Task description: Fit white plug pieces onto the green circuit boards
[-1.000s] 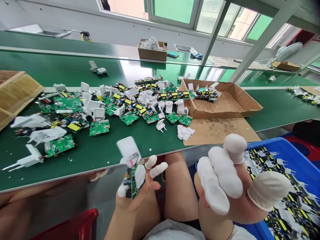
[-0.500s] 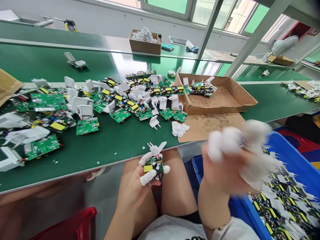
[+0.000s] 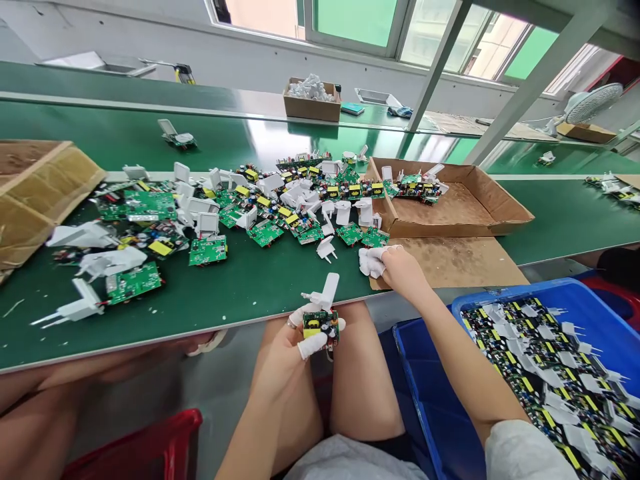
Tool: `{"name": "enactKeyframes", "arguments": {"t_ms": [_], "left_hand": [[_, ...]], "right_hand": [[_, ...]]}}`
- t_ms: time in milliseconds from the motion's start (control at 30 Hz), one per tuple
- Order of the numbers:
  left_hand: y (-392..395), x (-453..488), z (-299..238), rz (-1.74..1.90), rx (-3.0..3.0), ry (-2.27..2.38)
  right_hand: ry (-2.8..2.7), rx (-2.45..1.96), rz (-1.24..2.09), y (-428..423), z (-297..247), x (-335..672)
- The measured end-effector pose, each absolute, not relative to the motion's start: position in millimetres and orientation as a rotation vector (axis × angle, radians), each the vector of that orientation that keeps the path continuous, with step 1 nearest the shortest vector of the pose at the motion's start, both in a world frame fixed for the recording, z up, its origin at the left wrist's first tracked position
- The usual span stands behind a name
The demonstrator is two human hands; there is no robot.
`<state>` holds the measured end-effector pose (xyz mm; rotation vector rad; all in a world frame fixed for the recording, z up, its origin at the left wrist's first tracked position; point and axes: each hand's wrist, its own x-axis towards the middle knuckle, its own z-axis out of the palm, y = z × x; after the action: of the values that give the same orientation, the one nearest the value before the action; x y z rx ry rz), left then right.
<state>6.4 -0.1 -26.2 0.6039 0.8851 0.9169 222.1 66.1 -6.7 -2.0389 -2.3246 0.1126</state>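
Observation:
In front of my lap, my left hand (image 3: 295,350) is closed around a small circuit board (image 3: 323,327) with yellow and dark parts facing up. A white plug piece (image 3: 324,293) stands up from the board's far end. White covers sit on several fingertips of both hands. At the table's front edge my right hand (image 3: 403,270) reaches down to a small heap of white pieces (image 3: 371,262). Its fingers are bent together at the heap's right side. The white fingertips blend with the pieces, so what they hold is hidden.
Circuit boards with white plugs (image 3: 265,233) lie scattered across the green table (image 3: 260,280). An open cardboard box (image 3: 460,227) stands on the right, another (image 3: 55,193) on the left. Beside my right arm, a blue bin (image 3: 595,313) holds rows of boards. A metal post (image 3: 440,67) rises behind.
My right hand has moved from above the blue bin left to the white heap on the table. My left hand still holds the board, now turned slightly. The view has shifted left.

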Motion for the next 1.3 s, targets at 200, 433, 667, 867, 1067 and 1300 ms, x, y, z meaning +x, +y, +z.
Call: {"name": "enactKeyframes", "arguments": {"t_ms": [200, 433, 667, 867, 1067, 1300], "left_hand": [[7, 10, -32, 0.891, 0.551, 0.833], [8, 17, -25, 0.863, 0.577, 0.837], [8, 22, -22, 0.897, 0.564, 0.833], [13, 34, -30, 1.053, 0.874, 0.92], [14, 34, -38, 1.024, 1.196, 1.117], [20, 36, -32, 1.073, 0.949, 1.037]], "right_hand": [[-1.776, -1.927, 0.357, 61, -26, 235], [-2.373, -1.859, -0.033, 56, -18, 219], [-1.976, -1.905, 0.167, 74, -20, 232], [-1.722, -1.466, 0.2, 64, -25, 225], [-1.927, -1.758, 0.119, 59, -21, 212], [-2.258, -2.075, -0.065, 87, -3, 191]]}}
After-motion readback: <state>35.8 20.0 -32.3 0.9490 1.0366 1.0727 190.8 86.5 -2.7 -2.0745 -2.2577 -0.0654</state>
